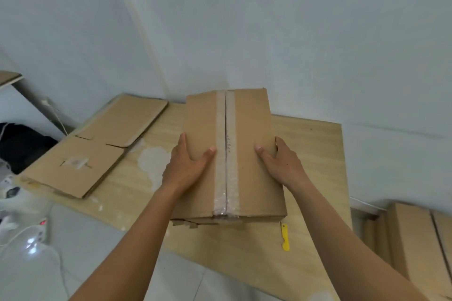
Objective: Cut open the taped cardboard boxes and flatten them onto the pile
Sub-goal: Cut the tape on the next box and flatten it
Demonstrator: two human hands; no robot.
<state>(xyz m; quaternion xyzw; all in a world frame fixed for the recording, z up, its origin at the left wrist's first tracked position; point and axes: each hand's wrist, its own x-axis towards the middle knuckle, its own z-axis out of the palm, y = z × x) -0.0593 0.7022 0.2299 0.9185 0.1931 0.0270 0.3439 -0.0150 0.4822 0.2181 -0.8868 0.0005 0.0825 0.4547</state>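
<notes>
Taped box [230,154] gripped at 9 and 3 o'clock edges by left hand [188,166], right hand [281,164], thumbs atop; judged light, stiff

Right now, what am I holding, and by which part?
The taped cardboard box: left hand and right hand grip its two long sides, thumbs on the top face either side of the tape.

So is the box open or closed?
Closed: flaps of the cardboard box lie flat, meeting under clear tape. Cannot tell whether it's cut.
</notes>
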